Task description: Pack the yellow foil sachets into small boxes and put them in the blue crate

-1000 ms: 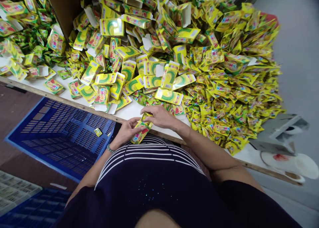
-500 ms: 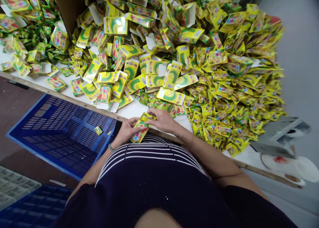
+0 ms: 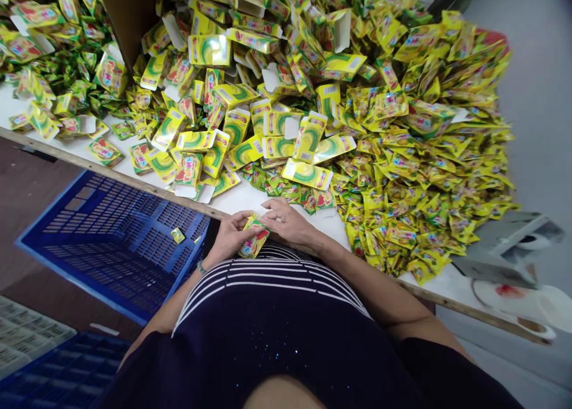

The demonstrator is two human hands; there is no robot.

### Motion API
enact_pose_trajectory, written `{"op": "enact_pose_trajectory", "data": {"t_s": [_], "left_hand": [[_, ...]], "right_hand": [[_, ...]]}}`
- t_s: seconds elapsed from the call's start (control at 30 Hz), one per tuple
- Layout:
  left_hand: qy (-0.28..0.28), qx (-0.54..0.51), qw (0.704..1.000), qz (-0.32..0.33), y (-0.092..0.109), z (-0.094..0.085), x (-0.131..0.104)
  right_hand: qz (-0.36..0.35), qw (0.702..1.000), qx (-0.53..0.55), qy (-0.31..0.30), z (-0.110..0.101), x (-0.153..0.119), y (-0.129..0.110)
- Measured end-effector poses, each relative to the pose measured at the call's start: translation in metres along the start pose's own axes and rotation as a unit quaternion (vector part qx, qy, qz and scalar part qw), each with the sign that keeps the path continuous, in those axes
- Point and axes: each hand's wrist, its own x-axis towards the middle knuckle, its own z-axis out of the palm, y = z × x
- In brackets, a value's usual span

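Observation:
My left hand (image 3: 230,236) grips a small yellow-and-green carton (image 3: 254,239) with a red picture on its front, just past the table's edge and close to my body. At the carton's upper end a white flap shows, and the fingers of my right hand (image 3: 286,219) are closed there against it. Whether anything lies inside the carton is hidden. Right beyond my hands, green packets (image 3: 279,185) and a heap of similar cartons (image 3: 223,123) lie on the white table (image 3: 235,199). A large pile of yellow packets (image 3: 402,176) spreads to the right.
Below the table's wooden edge at left stands a blue plastic crate (image 3: 80,272) with a small yellow packet (image 3: 177,235) in it. A brown cardboard divider (image 3: 127,15) rises at the back left. A grey metal device (image 3: 504,248) sits at the right, near a white roll (image 3: 534,325).
The yellow packet end seen at the carton's mouth is out of sight, and a white flap shows there now. My right fingers have drawn in over that end.

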Motion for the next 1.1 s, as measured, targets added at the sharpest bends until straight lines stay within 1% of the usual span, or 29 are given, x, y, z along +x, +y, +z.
{"op": "enact_pose_trajectory", "data": {"t_s": [0.07,0.1,0.23,0.3,0.37,0.43,0.47,0.53,0.6,0.63,0.7,0.73,0.83,0.93,1.03,1.1], "left_hand": [[0.002,0.006,1.0,0.011,0.003,0.002,0.003],[0.003,0.012,1.0,0.024,0.005,0.004,0.007],[0.006,0.041,0.992,0.115,0.014,0.011,0.032],[-0.004,0.068,0.985,0.156,0.016,0.011,0.046],[-0.016,0.098,0.979,0.179,0.016,0.008,0.058],[-0.02,0.107,0.977,0.182,0.013,0.003,0.064],[-0.014,0.102,0.978,0.183,0.012,0.0,0.065],[0.005,0.085,0.979,0.187,0.008,-0.005,0.065],[0.027,0.076,0.977,0.197,0.005,-0.007,0.063],[0.032,0.077,0.976,0.202,0.004,-0.007,0.061],[0.028,0.088,0.974,0.209,0.003,-0.006,0.06],[0.023,0.098,0.972,0.213,0.002,-0.006,0.059],[0.02,0.133,0.964,0.231,0.002,-0.006,0.059],[0.029,0.185,0.951,0.245,0.001,-0.008,0.06],[0.023,0.245,0.937,0.247,0.001,-0.01,0.06],[0.013,0.268,0.932,0.243,0.003,-0.011,0.059]], "right_hand": [[0.003,1.0,0.003,-0.022,-0.001,0.003,0.0],[0.0,1.0,-0.008,-0.019,-0.003,0.006,0.0],[-0.028,0.996,-0.086,0.024,-0.014,0.027,0.005],[-0.046,0.994,-0.09,0.046,-0.019,0.037,0.013],[-0.055,0.992,-0.052,0.099,-0.021,0.042,0.023],[-0.039,0.984,0.025,0.17,-0.017,0.041,0.033],[-0.024,0.977,0.077,0.195,-0.013,0.039,0.038],[0.004,0.96,0.183,0.21,-0.002,0.034,0.045],[0.023,0.94,0.255,0.226,0.009,0.028,0.049],[0.031,0.93,0.27,0.246,0.014,0.026,0.05],[0.04,0.921,0.258,0.288,0.02,0.025,0.051],[0.039,0.924,0.244,0.293,0.021,0.025,0.051],[0.026,0.934,0.242,0.262,0.024,0.027,0.053],[0.033,0.93,0.257,0.26,0.025,0.025,0.056],[0.037,0.949,0.195,0.247,0.022,0.021,0.056],[0.032,0.958,0.156,0.238,0.015,0.02,0.055]]}}
